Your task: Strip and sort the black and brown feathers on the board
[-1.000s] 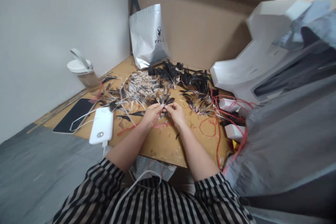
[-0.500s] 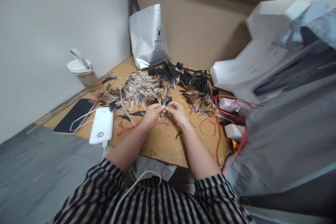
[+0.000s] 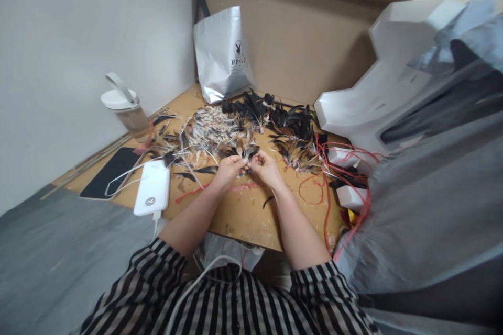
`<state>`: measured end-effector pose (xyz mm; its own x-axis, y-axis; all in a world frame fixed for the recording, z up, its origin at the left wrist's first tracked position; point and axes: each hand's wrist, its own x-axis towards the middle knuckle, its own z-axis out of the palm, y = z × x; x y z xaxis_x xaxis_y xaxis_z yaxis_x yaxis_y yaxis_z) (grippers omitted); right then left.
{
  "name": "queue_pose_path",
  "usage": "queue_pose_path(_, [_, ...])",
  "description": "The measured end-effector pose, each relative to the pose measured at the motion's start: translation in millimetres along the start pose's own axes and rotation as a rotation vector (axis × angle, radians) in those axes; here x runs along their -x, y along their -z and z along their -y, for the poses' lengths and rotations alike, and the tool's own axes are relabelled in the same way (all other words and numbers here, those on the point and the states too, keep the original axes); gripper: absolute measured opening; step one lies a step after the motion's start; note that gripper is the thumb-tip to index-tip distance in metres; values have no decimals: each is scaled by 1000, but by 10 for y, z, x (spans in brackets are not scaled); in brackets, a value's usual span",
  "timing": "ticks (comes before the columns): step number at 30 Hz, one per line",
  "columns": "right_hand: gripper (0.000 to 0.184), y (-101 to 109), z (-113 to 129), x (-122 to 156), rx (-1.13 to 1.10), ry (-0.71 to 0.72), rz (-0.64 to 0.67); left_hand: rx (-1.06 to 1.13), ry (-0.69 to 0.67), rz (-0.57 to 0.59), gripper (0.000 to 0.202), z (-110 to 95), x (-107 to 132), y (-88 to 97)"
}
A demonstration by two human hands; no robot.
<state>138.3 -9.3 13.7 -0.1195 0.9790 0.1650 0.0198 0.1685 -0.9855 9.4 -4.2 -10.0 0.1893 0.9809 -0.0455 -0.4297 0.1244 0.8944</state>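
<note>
Feather bunch [image 3: 248, 152]: right between both hands, over the counter [image 3: 251, 222]
Left hand [image 3: 229, 171]: pinching the bunch
Right hand [image 3: 266, 169]: fingertips curled close, honestly can't tell if it's closed
Feather pile [image 3: 212, 126]: just past the bunch
Power bank [image 3: 151, 186]: off to the left
Silver bag [image 3: 220, 57]: standing at the back

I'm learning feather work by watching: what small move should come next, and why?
Probably hold the brown-and-black feathers steady with the left hand and even up their near ends with the right hand, since both hands' fingertips sit close together there while the far tips seem to splay.
</note>
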Motion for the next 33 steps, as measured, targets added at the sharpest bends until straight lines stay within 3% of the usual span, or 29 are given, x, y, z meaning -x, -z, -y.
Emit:
queue_pose_path(7, [28, 34, 74, 42, 6, -9, 101, 12, -37, -36, 22, -12, 2, 9])
queue_pose_path(20, [30, -77, -70, 14, -57, -74, -211, 47, 45, 27, 24, -38, 44, -31])
queue_pose_path(27, [31, -140, -96, 35, -86, -50, -240, 75, 72, 51, 24, -40, 41, -32])
queue_pose_path(33, [30, -95, -78, 13, -119, -98, -225, -99, -8, 13, 22, -3, 18, -17])
